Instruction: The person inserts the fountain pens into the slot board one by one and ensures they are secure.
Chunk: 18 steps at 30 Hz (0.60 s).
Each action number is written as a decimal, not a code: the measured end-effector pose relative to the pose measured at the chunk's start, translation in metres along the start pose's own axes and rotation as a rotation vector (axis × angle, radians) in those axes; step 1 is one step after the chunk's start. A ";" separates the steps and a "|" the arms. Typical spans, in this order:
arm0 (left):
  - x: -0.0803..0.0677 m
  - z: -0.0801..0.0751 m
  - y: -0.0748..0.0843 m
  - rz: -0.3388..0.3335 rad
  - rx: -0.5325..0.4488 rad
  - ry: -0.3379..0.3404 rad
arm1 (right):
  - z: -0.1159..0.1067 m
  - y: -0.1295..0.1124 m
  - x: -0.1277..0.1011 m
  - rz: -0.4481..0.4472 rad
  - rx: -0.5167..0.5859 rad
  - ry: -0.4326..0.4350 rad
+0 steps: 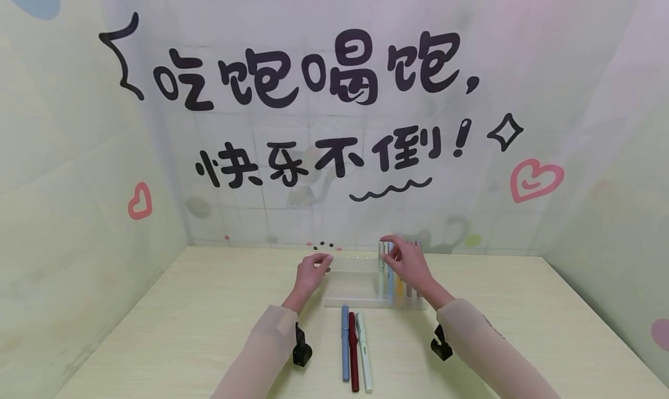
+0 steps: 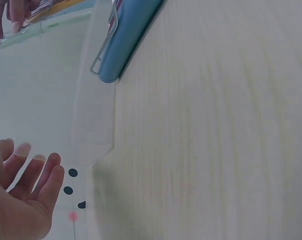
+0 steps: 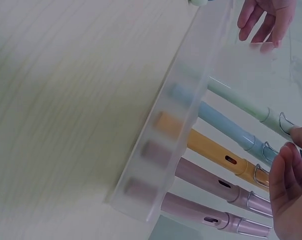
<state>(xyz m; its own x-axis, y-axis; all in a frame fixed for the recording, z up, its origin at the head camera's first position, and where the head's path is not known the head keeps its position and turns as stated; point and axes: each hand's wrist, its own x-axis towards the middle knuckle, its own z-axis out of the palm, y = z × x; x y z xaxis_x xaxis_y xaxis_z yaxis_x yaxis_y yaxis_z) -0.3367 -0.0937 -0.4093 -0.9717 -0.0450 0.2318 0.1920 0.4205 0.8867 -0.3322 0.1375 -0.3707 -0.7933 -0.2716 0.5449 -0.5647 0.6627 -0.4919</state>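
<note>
My right hand (image 1: 410,264) pinches the cap end of a pale green pen (image 3: 243,102) standing in a clear pen stand (image 1: 352,302). Beside that pen stand a light blue pen (image 3: 226,122), a yellow pen (image 3: 211,150) and two mauve pens (image 3: 198,177), their lower ends showing blurred through the frosted front lip. At the stand's upper left corner, my left hand (image 1: 312,271) holds the edge of the back panel between thumb and fingers. Some of its fingertips (image 2: 37,158) show faintly through the panel.
In front of the stand lie a blue pen (image 1: 345,344), a dark red pen (image 1: 353,352) and a whitish-green pen (image 1: 364,352), side by side on the pale wooden table (image 1: 209,317). A printed cloth wall (image 1: 334,219) rises behind the table.
</note>
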 end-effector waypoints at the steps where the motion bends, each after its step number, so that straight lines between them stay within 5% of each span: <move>1: 0.000 0.000 0.000 -0.002 0.001 0.001 | 0.000 0.000 0.000 -0.001 -0.008 -0.002; 18: 0.001 0.001 -0.001 -0.004 0.011 0.008 | 0.000 0.003 -0.001 0.018 -0.089 -0.053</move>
<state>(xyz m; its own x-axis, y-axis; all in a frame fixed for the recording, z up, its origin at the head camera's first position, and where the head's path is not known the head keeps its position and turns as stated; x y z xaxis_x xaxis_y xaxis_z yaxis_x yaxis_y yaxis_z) -0.3382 -0.0931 -0.4101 -0.9713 -0.0544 0.2315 0.1864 0.4303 0.8832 -0.3332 0.1398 -0.3732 -0.8152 -0.2946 0.4987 -0.5301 0.7262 -0.4377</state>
